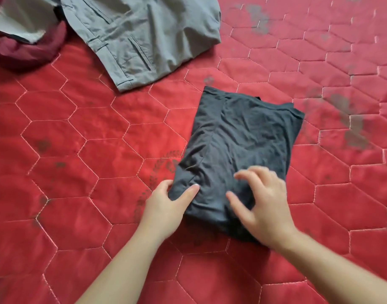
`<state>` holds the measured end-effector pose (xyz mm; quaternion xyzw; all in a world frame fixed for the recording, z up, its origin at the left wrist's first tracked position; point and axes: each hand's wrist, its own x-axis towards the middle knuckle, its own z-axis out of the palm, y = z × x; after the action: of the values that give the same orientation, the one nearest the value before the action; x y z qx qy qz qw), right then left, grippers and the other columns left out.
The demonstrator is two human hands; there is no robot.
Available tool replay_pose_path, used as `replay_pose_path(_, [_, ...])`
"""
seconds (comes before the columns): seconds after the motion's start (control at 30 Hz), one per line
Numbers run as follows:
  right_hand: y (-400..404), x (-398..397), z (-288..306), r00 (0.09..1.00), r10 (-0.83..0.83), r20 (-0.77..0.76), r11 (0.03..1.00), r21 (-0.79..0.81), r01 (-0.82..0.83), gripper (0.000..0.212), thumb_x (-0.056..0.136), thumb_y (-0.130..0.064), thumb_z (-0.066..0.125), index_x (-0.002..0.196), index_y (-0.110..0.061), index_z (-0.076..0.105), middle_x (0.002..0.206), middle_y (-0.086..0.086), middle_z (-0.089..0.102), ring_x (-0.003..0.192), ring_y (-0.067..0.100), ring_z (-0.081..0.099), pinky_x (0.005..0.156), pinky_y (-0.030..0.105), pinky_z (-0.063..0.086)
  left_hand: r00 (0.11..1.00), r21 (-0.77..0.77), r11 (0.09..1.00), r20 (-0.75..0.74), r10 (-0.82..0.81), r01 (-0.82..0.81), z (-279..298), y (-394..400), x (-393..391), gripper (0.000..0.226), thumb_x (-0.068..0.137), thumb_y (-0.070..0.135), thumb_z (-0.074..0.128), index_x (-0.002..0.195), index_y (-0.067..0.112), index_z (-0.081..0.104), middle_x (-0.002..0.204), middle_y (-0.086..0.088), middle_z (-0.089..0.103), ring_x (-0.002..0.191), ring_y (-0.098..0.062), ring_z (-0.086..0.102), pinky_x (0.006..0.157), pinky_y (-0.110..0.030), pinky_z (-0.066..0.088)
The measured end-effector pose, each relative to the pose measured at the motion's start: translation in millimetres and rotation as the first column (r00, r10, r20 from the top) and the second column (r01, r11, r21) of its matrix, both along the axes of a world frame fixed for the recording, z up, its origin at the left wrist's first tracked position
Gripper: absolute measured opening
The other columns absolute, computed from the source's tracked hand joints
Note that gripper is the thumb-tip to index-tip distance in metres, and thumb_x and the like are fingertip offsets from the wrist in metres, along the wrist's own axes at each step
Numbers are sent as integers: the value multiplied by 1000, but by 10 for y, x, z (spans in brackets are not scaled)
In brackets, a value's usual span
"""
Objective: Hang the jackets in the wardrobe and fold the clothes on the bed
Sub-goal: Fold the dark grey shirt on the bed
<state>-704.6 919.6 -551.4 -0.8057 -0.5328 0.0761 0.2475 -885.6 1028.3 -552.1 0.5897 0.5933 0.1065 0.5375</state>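
A dark grey garment [245,139] lies folded into a rectangle on the red quilted bed [89,150]. My left hand [166,207] grips its near left corner, thumb on top and fingers under the edge. Over the near end of the fold hovers my right hand [262,202], blurred, fingers spread and curved, holding nothing. Unfolded light grey trousers [144,34] lie at the far side, waistband toward me.
A maroon jacket with a pale grey lining [23,40] is bunched at the far left corner. The bedcover has pale hexagon stitching and dark worn patches [352,123] on the right.
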Motion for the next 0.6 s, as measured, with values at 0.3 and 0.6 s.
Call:
replay_pose_path(0.3, [-774,-140,-138,988,-156,23,957,-245,157,85,52,-8,80,131,-29,60,145,16,42,128,40,44,100,56,39,989,-262,965,136,55,-17,2,-104,-32,36,84,57,62,92,23,72,87,13,75,82,-12,70,72,-31,58])
replay_pose_path(0.6, [-1142,-215,123,848,-338,-408,940,-193,281,60,62,16,55,104,-24,73,128,-3,47,112,9,50,100,14,32,957,-566,815,149,249,-124,155,-518,-226,42,73,46,78,107,22,69,94,6,75,81,-11,65,55,-24,50])
